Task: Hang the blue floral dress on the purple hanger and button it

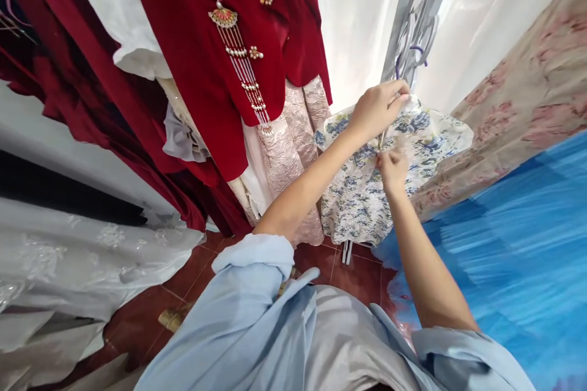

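Note:
A white garment with a blue flower print (355,186) hangs before me from the rack. My left hand (378,110) is closed at its neckline, fingers pinched on the cloth just under the hangers. Just below, my right hand (393,171) pinches the front of the same garment, thumb and forefinger together. A thin strip shows above that pinch; I cannot make out whether it is an edge or a fastener. Part of the garment's front is hidden by my hands and left forearm.
A grey metal stand (403,12) with white hangers (431,36) rises behind. Left hang a red jacket with a beaded brooch (224,18) and a pink brocade dress (293,165). Blue tulle (513,226) and a floral curtain-like cloth (527,91) fill the right. The tiled floor (137,324) is red.

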The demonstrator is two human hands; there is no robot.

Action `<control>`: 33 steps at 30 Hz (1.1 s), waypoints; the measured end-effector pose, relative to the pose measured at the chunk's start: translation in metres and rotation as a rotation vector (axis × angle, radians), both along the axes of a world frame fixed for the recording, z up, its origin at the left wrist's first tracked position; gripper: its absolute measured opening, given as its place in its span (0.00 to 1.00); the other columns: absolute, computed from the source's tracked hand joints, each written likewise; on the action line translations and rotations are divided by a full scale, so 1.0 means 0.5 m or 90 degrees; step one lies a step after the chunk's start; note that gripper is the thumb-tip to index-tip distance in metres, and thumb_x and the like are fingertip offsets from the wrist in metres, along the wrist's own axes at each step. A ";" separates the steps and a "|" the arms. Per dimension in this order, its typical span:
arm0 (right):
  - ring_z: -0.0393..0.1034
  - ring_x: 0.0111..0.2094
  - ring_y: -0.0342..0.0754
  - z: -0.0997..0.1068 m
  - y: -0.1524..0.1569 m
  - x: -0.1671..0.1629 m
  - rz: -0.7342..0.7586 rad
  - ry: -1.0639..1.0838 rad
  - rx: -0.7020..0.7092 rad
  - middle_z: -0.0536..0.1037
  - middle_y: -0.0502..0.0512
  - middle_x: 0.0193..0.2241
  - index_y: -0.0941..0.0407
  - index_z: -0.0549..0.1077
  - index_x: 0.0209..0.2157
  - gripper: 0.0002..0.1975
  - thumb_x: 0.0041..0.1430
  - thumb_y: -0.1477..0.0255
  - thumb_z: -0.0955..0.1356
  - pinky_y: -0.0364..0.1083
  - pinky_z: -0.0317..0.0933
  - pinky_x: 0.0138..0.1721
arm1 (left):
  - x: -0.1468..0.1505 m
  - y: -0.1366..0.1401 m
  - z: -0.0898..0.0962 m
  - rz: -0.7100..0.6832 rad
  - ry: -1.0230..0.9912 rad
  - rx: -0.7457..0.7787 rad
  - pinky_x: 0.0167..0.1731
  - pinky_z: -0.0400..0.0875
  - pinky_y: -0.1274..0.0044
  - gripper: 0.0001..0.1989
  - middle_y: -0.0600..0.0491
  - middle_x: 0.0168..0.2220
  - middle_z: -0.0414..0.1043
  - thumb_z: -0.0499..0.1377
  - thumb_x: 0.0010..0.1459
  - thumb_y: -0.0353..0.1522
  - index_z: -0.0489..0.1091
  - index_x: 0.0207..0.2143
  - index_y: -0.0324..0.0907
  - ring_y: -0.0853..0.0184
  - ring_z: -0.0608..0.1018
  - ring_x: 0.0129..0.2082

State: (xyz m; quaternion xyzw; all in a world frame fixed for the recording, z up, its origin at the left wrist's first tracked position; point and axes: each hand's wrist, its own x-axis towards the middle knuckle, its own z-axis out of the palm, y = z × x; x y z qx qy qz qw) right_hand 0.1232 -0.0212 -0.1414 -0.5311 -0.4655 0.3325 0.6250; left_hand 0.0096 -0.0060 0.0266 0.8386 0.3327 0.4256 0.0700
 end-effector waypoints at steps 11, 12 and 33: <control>0.59 0.17 0.44 -0.283 -0.137 -0.031 0.004 0.071 -0.183 0.73 0.51 0.17 0.55 0.72 0.25 0.17 0.48 0.54 0.68 0.44 0.53 0.20 | -0.101 0.030 -0.084 0.043 -0.176 -0.163 0.33 0.65 0.76 0.19 0.59 0.22 0.64 0.56 0.48 0.18 0.79 0.36 0.44 0.69 0.69 0.25; 0.59 0.17 0.44 -0.284 -0.139 -0.019 0.010 0.082 -0.184 0.74 0.51 0.19 0.56 0.73 0.29 0.19 0.48 0.53 0.68 0.44 0.54 0.20 | -0.130 0.038 -0.088 0.053 -0.252 -0.161 0.32 0.65 0.77 0.20 0.59 0.22 0.63 0.56 0.46 0.17 0.79 0.35 0.44 0.70 0.68 0.25; 0.66 0.30 0.50 -0.144 -0.238 0.070 0.391 -0.241 -0.028 0.72 0.51 0.25 0.57 0.71 0.30 0.09 0.59 0.66 0.65 0.50 0.64 0.36 | 0.022 -0.235 -0.409 -0.173 -0.596 -0.516 0.42 0.67 0.76 0.11 0.53 0.36 0.73 0.63 0.49 0.29 0.75 0.38 0.41 0.66 0.74 0.38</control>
